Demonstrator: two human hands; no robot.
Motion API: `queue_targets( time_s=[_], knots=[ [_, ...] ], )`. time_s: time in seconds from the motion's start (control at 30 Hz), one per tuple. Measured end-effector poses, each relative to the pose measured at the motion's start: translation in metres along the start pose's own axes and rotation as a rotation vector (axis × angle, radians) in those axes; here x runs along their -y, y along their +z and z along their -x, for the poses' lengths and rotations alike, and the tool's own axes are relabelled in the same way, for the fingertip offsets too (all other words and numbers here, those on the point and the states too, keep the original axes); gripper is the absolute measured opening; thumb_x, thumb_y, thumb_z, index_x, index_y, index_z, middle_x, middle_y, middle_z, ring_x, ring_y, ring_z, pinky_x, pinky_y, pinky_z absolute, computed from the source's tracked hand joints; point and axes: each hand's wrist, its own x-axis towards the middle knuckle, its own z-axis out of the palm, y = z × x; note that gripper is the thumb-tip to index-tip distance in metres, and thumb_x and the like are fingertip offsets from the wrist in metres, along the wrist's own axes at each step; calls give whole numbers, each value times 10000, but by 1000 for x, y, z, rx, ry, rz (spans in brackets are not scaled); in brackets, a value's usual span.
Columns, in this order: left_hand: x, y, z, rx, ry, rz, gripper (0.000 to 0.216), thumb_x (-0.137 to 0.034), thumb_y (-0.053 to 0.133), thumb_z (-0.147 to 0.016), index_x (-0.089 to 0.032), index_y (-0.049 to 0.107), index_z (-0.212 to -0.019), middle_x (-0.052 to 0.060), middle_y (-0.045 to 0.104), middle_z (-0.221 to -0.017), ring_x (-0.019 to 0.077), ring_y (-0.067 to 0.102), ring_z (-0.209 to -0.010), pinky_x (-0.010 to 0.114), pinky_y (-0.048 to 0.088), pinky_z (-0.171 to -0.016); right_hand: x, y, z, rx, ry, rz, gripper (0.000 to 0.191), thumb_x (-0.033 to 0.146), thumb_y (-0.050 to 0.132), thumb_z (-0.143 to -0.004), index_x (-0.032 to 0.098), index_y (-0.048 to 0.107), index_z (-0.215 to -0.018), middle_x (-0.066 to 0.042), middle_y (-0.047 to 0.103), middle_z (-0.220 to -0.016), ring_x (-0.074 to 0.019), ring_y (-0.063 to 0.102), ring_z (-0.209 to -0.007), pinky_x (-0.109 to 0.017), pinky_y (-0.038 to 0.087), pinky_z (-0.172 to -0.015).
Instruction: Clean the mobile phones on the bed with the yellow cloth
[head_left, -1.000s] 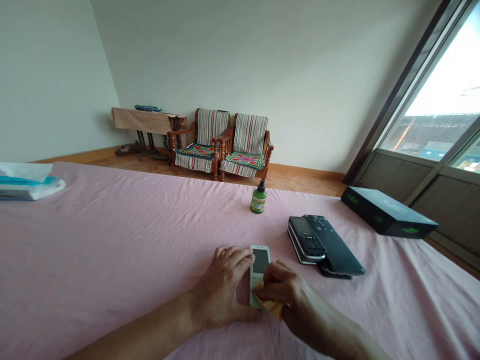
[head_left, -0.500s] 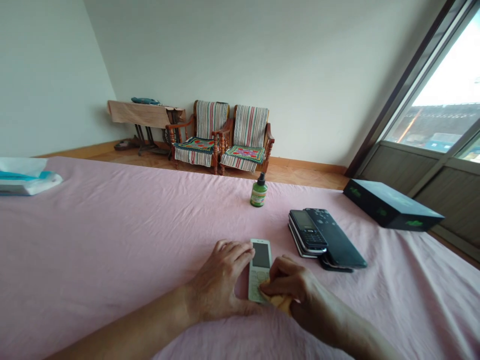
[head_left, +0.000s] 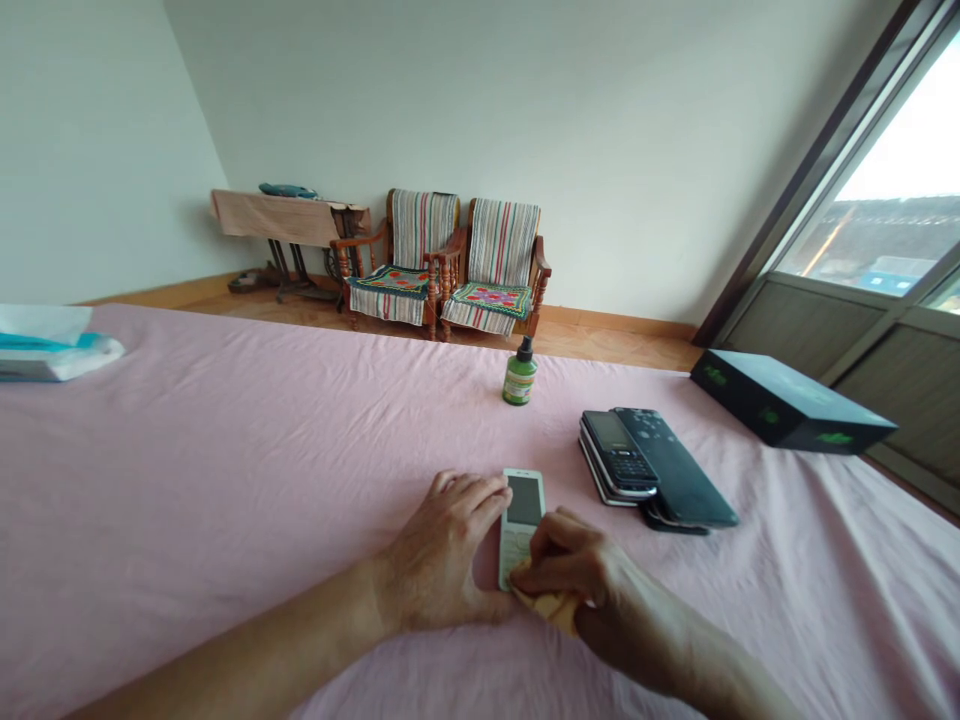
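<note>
While the spread left hand [head_left: 448,555] steadies the white phone [head_left: 525,500], lower centre, the right hand [head_left: 596,570] pinches a yellow cloth [head_left: 553,606]; the phone, probably light and stiff, suits edge holds.

Bottle label [head_left: 519,385], green box markings [head_left: 835,438], none legible

On a pink sheet [head_left: 262,450], the left hand [head_left: 450,550], thumb and fingers spread apart, touches the upper left edge of a white keypad phone [head_left: 524,500], while the right hand [head_left: 592,575] pinches a yellow cloth [head_left: 553,607] against its lower keys. To the right, a black keypad phone [head_left: 619,457] tops a stack beside a larger dark phone [head_left: 679,475]; beyond stand a green spray bottle [head_left: 520,380] and a black box [head_left: 787,400].
</note>
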Motion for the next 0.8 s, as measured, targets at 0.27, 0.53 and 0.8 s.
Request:
queue_targets(
  time_s=[0.27,0.53,0.8],
  knots=[
    [4,-1,-1,11,12,-1,819,-600,768,-575,-186,512,-1234,131,551,-1281,324,493,-1162,463,322,-988,-7,-4,5,25,68,-7,396,-70,516,-784,257,731,-843,3,554,-819,-120,532,-786,-237,380,-677],
    [10,-3,1,56,19,10,797,-636,699,-667,-179,488,-1285,141,525,-1317,314,463,-1204,457,304,-1008,-2,3,-1,19,14,8,315,-1,519,-829,232,730,-804,-15,543,-825,-135,515,-804,-246,394,-690],
    [11,-4,3,58,33,-13,812,-655,685,-670,-165,489,-1288,148,516,-1327,319,452,-1212,476,292,-1012,-5,0,6,4,67,-88,291,0,521,-828,204,705,-734,-8,539,-839,-116,534,-803,-217,395,-682]
  ],
)
